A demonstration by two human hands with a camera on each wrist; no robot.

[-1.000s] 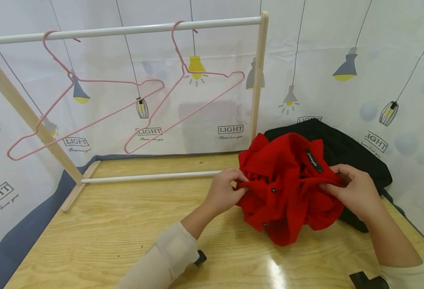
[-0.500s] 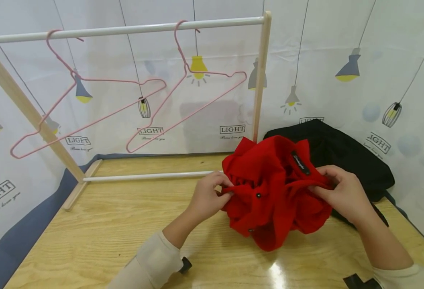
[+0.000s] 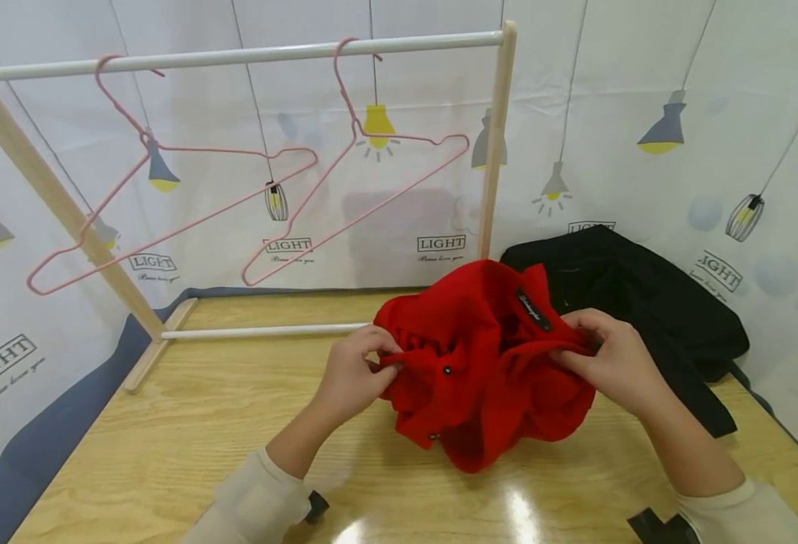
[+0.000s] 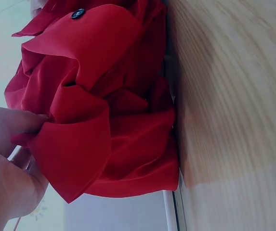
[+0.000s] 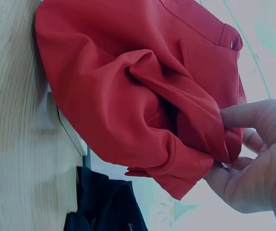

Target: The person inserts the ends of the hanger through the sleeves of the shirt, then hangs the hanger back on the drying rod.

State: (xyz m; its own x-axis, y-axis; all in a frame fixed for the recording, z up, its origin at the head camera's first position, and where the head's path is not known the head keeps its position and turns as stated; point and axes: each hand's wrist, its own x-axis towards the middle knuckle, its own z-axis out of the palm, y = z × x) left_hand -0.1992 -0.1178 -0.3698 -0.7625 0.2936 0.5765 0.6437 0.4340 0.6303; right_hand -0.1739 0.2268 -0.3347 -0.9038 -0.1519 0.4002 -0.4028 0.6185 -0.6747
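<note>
A bunched red shirt (image 3: 470,363) with dark buttons and a black label inside its neck hangs between my two hands, low over the wooden table. My left hand (image 3: 354,370) pinches its left edge between thumb and fingers; the left wrist view has this hand (image 4: 10,159) at a pointed fold of the cloth. On the other side my right hand (image 3: 613,359) grips the edge close to the label. In the right wrist view a stitched patch pocket shows on the shirt (image 5: 113,96), with the fingers of the right hand (image 5: 253,159) around a fold below it.
A rack with a white top rail (image 3: 256,54) and wooden posts stands at the back left. Two pink wire hangers, one left (image 3: 174,227) and one right (image 3: 354,219), hang from it. Black clothing (image 3: 664,302) lies heaped on the table (image 3: 236,423) at the back right.
Both hands have carried the red shirt to the left and slightly toward me, away from the black clothing. More of the black clothing shows now. Both grips stay the same.
</note>
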